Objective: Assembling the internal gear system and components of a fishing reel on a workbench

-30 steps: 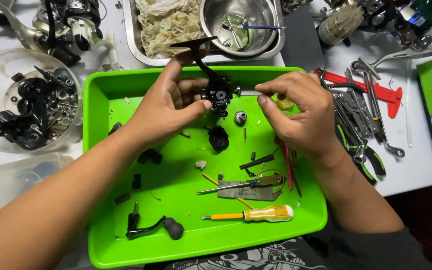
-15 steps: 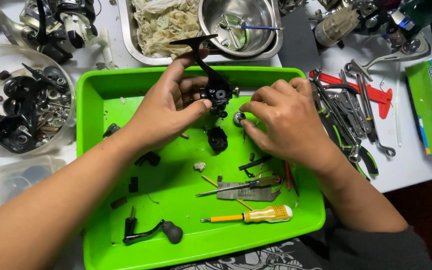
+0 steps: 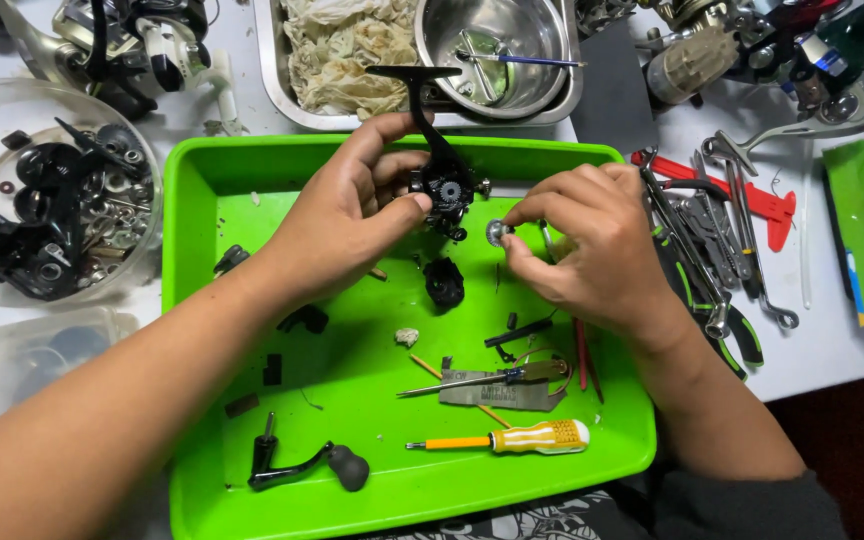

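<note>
green tray (image 3: 192,300), black reel body (image 3: 444,188), yellow-striped screwdriver (image 3: 532,437)

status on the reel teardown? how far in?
Done: many black parts already sit in the clear bowl, and the crank handle lies loose in the green tray. In hand: left hand holds the reel body; right hand pinches a small round metal part beside it. Left: the body is still partly assembled.

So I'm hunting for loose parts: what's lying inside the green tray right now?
In the green tray: a yellow-handled screwdriver, a black crank handle, a thin pick on a grey card and small black pieces. Whatever lies beneath the left hand and right hand is covered.
</note>
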